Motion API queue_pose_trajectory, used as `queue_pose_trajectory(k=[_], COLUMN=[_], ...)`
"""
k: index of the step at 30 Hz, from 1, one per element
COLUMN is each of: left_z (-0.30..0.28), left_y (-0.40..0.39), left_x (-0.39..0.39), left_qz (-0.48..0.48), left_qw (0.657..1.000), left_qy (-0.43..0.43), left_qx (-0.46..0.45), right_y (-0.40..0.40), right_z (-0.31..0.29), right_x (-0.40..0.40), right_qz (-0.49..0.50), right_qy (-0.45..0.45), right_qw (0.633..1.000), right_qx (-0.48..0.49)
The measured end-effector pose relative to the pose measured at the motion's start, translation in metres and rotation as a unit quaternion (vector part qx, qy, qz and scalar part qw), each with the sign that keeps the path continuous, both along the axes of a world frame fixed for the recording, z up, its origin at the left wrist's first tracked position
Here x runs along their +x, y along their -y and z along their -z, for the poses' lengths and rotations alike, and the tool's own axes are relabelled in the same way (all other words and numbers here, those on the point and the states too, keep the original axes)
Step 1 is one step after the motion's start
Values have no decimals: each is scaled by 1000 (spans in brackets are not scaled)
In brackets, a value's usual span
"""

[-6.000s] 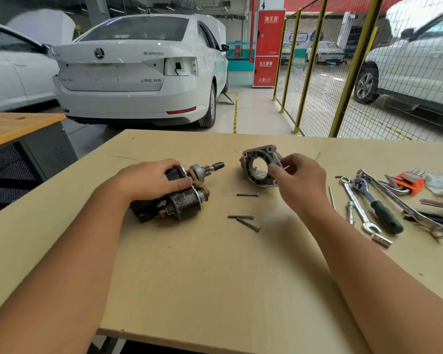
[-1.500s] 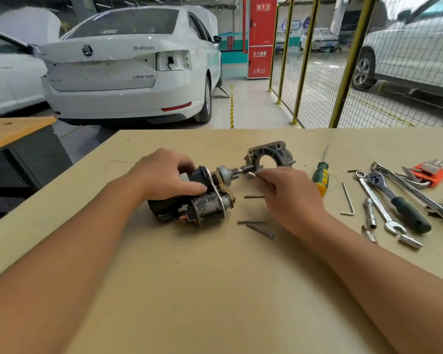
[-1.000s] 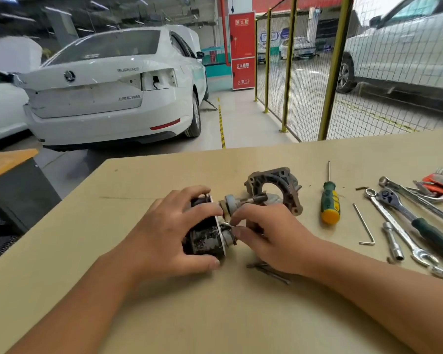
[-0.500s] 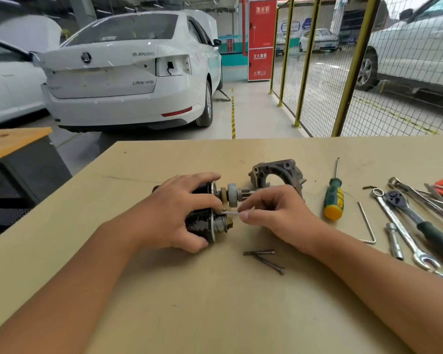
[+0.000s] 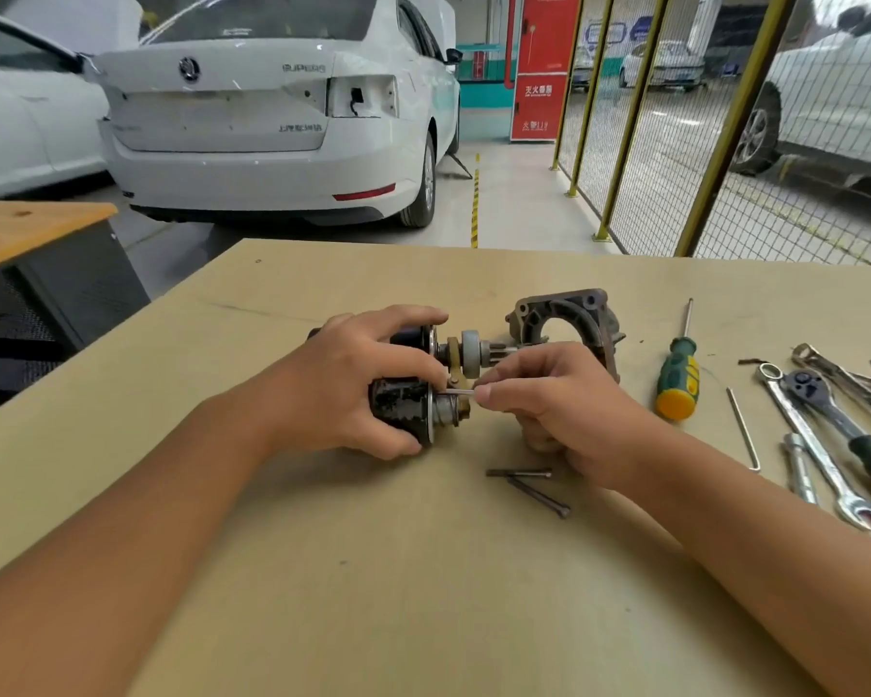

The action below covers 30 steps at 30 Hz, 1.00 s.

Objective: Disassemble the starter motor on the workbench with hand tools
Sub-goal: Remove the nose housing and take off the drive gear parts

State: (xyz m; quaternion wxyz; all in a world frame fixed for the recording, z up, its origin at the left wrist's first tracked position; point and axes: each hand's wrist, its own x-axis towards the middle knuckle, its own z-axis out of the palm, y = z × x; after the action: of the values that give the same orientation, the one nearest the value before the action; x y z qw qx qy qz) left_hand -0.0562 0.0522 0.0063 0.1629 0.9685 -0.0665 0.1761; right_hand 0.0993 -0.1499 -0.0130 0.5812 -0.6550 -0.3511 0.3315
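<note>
Black starter motor (image 5: 403,404) clasped in left hand (image 5: 343,389), right hand (image 5: 549,399) pinching pin (image 5: 461,392)

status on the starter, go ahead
Left hand grips starter. Right hand pinches thin pin at its fork end. Housing already off, behind. Nothing in the way.

Light: you work under bright, even daylight, strongest from the open yard behind the mesh fence (image 5: 675,158) at your upper right.
Shadows: soft and short beneath your forearms on the workbench (image 5: 423,596).
Glare: mild sheen on the white car (image 5: 272,118).
Distortion: wide-angle bowing at your frame's edges.
Sharpness: slightly soft throughout; the background smears.
</note>
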Motion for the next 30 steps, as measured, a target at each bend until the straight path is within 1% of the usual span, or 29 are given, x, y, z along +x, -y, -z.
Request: queue_pose_trajectory(k=[2,6,16,22,26,30], left_z=[0,0,-1,-4,-4,-5], left_y=[1,2,3,7,7,4], left_x=[-1,-2,-3,-5,-6,-7], left_qz=[2,2,-4,-21,-19,-15], left_qw=[1000,1000,999,999,998,995], left_qy=[2,4,-1,-16,-18,-33], left_qx=[-15,-21,-34,-45,-55,-91], right_y=[0,0,1,1,1,0], right_z=[-2,-7,-5,-3,-4,-6], right_x=[2,1,0,-2,-1,1], right_qz=[1,-46,-7,-17,-16,-20], right_qy=[-26,-65,-90,-72,-78,-90], right_qw=[1000,997,996,997,997,995], right_qx=[-6,-23,-18,-15,-24,-37])
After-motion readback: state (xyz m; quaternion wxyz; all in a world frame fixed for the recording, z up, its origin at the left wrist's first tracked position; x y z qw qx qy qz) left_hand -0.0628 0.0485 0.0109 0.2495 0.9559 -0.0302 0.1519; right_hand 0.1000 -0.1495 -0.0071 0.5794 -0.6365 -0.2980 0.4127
